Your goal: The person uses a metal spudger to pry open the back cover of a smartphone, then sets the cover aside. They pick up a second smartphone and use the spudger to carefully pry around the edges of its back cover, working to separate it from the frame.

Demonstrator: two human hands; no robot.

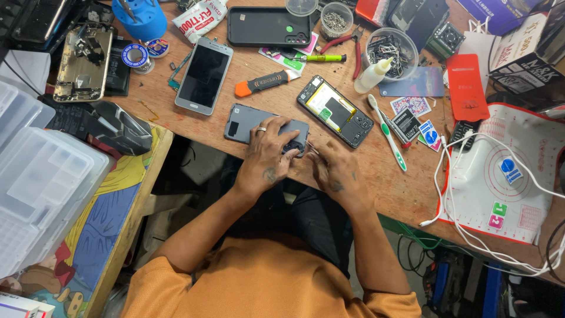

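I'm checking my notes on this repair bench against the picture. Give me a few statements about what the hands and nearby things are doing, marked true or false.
1. The left hand rests on a grey phone back cover. True.
2. The right hand holds the red-handled pliers. False: the pliers lie untouched farther up the bench; the right hand works at the cover's near end.
3. An opened phone with its insides showing lies just beyond the right hand. True.
4. The white toothbrush lies left of the grey cover. False: it lies to the right of the opened phone.
5. The left hand wears a ring. True.
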